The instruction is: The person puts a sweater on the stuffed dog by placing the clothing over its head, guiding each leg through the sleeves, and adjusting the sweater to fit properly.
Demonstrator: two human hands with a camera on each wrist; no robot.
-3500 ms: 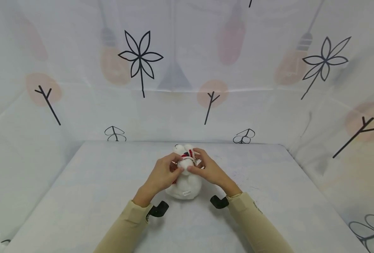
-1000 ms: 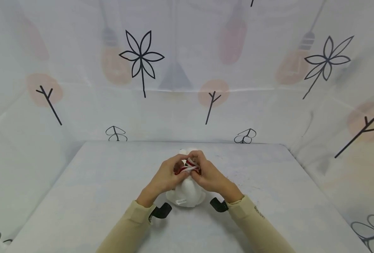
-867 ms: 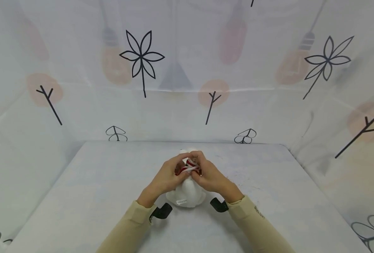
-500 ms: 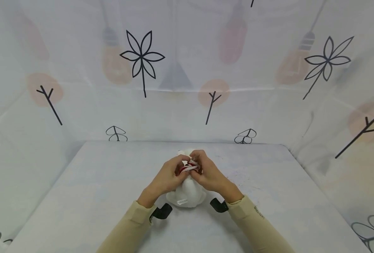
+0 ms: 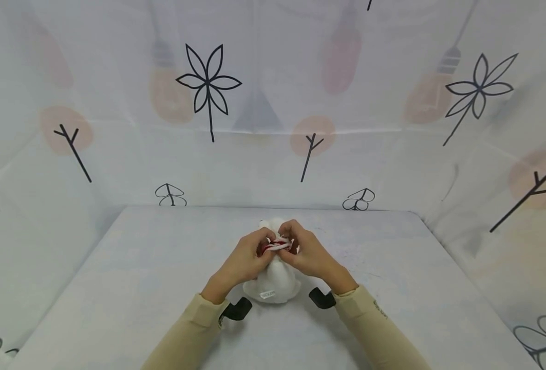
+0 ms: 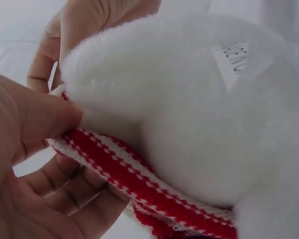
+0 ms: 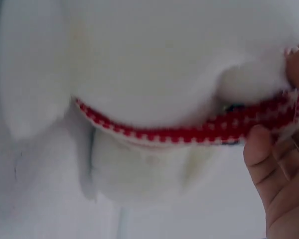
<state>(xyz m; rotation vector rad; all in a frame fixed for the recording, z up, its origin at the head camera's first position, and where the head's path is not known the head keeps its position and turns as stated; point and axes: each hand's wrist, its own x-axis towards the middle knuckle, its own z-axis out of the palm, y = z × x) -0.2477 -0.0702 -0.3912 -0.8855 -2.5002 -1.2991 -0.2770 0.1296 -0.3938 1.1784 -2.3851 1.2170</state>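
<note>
A white plush toy (image 5: 277,285) sits on the table with its back and white tag (image 5: 267,294) turned towards me. My left hand (image 5: 245,259) is at its upper back, pinching a red-and-white knitted band (image 5: 278,246) between thumb and fingers. In the left wrist view the band (image 6: 134,177) runs along the fur from those fingertips. My right hand (image 5: 311,253) faces the left one and pinches the band's other side. The right wrist view has the band (image 7: 189,134) stretched around the toy to the right fingers (image 7: 261,149). The hands partly hide the toy's head.
The pale table (image 5: 162,288) extends around the toy on all sides. Behind it and to the sides hangs a white curtain (image 5: 263,169) printed with plants and lamps. A black wrist mount (image 5: 237,309) juts inward from the left sleeve, another (image 5: 321,298) from the right.
From 3.5 seconds ago, the hands came down and closer together, gathering the band at the toy's back. In the last second, the right fingers shifted slightly and the band looks flatter between the hands.
</note>
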